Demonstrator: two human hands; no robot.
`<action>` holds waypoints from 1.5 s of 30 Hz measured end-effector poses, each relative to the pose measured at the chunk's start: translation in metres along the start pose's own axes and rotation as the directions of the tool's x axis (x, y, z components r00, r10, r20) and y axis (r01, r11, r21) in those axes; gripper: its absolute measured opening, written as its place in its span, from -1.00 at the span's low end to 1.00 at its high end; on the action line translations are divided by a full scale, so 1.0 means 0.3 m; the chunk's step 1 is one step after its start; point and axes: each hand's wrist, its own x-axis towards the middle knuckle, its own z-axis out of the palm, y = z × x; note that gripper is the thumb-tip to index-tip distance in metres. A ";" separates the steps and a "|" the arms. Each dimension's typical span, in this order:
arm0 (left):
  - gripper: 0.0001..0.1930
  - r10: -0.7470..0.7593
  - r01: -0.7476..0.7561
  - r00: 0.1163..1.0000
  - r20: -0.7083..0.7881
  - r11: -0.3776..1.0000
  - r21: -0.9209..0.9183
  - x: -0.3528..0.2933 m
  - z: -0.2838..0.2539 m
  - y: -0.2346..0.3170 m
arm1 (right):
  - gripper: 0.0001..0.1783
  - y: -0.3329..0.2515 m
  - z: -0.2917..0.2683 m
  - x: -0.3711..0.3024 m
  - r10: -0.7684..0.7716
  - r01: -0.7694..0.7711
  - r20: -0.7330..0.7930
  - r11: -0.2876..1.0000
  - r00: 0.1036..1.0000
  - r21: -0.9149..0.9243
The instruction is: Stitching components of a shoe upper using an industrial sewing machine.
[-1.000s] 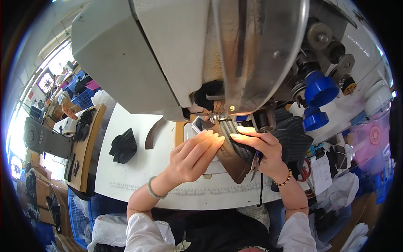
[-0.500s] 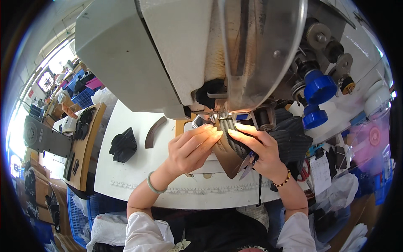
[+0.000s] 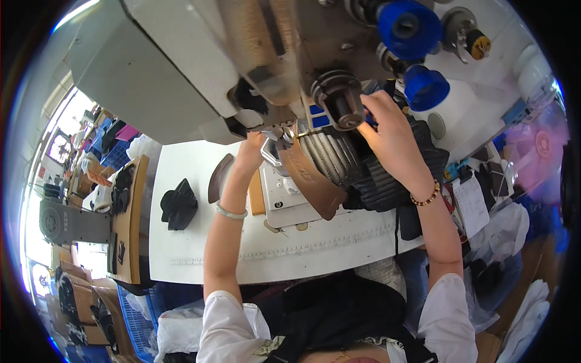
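Note:
My left hand (image 3: 249, 152) reaches under the sewing machine head (image 3: 163, 78), beside the needle area, and its fingertips are hidden there. A curved brown strip (image 3: 311, 178) lies along a ribbed dark grey and black piece (image 3: 378, 178) at the needle area. My right hand (image 3: 390, 136) is raised over the ribbed piece, beside a dark round metal machine part (image 3: 344, 106). Its thumb and fingers curl, partly hidden behind that part. A bit of blue shows between them, too little to name.
Left on the white table (image 3: 212, 260) lie a folded black piece (image 3: 180, 204) and a loose curved brown strip (image 3: 221, 178). Two blue knobs (image 3: 426, 88) hang at upper right. A pink fan (image 3: 538, 145) stands far right, and a wooden bench (image 3: 130, 224) at left.
My hands have parted: the right rose up and right to the round metal part; the left moved forward under the head. The snips seen in the right hand no longer show clearly. The view shifted.

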 end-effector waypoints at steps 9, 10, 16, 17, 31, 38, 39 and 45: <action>-0.83 -0.114 0.115 0.993 0.023 0.946 -0.303 0.011 0.070 0.116 | -0.68 0.017 0.001 0.046 -0.351 0.346 0.023 0.904 0.936 -0.251; -0.86 -0.030 0.023 0.999 -0.032 0.977 -0.211 0.008 0.073 0.125 | -0.72 0.015 0.009 0.049 -0.389 0.381 0.020 0.889 0.921 -0.253; -0.74 0.056 -0.077 0.992 -0.116 0.981 -0.180 -0.001 0.068 0.108 | -0.87 0.012 0.038 0.049 -0.502 0.475 -0.022 0.832 0.865 -0.287; -0.55 -0.102 0.063 0.990 -0.095 0.934 -0.352 -0.004 0.065 0.084 | -0.90 0.013 0.042 0.051 -0.523 0.493 -0.042 0.824 0.851 -0.279; -0.84 -0.127 0.044 0.954 -0.273 0.956 -0.291 -0.015 0.051 0.038 | -0.72 -0.009 0.058 0.025 -0.404 0.366 -0.038 0.861 0.914 -0.354; -0.62 0.263 0.029 0.450 -0.854 0.951 0.309 0.024 -0.366 0.160 | -0.60 0.005 -0.020 -0.007 -0.154 0.087 -0.047 0.755 0.987 -0.650; -0.58 0.301 0.277 0.400 -0.865 0.860 0.428 -0.002 -0.466 0.174 | -0.60 0.024 -0.028 -0.005 -0.166 0.093 -0.051 0.752 0.985 -0.652; -0.74 0.031 0.329 0.504 -0.863 0.917 0.225 -0.414 -1.145 0.088 | -0.61 -0.015 -0.040 -0.002 -0.123 0.054 -0.088 0.828 0.989 -0.558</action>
